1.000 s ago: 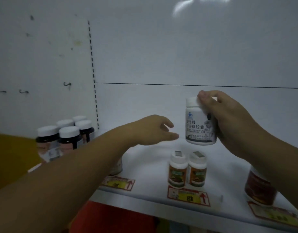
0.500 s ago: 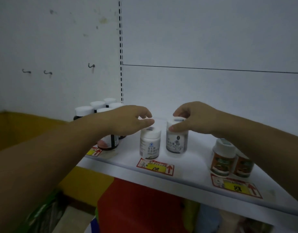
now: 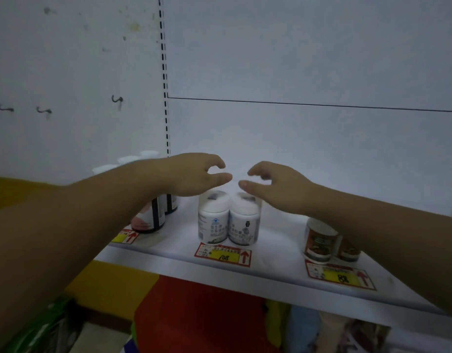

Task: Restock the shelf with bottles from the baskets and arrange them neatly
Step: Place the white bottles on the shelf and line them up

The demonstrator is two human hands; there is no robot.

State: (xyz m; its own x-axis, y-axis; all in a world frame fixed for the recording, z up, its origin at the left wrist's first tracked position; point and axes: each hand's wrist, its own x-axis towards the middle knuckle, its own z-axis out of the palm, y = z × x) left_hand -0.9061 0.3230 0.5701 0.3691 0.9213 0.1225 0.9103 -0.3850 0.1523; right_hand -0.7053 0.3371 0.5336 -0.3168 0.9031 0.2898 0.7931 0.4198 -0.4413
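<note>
While both hands hang over the pair, I take the step in hand to be squaring up the two white bottles. They are carried by the white shelf (image 3: 283,281), whose front edge runs across my view from lower left to lower right.

My left hand (image 3: 194,175) and right hand (image 3: 277,186) hover just over the caps, thumbs pointing at each other. The fingers are loosely curled and pinch nothing. I cannot tell whether a palm brushes a cap.

The left white bottle (image 3: 213,222) and right white bottle (image 3: 244,224) stand upright, touching side by side close to the front edge. Dark bottles (image 3: 155,216) sit toward the shelf's left end, partly behind my left forearm. Brown-labelled bottles (image 3: 319,240) stand further right along the front edge, partly behind my right forearm.

To do this well, I would come down on the caps lightly and turn each bottle until its label faces the front edge. I would also hold the pair centred behind its tag, tipping neither into its neighbour.

The middle price tag (image 3: 223,254), yellow with a red arrow, sits on the front edge below the white pair and reads 108. The right price tag (image 3: 343,276) reads 88. A left price tag (image 3: 125,236) is half hidden. The white bottles' labels show a blue emblem and dark characters too blurred for me to read.
</note>
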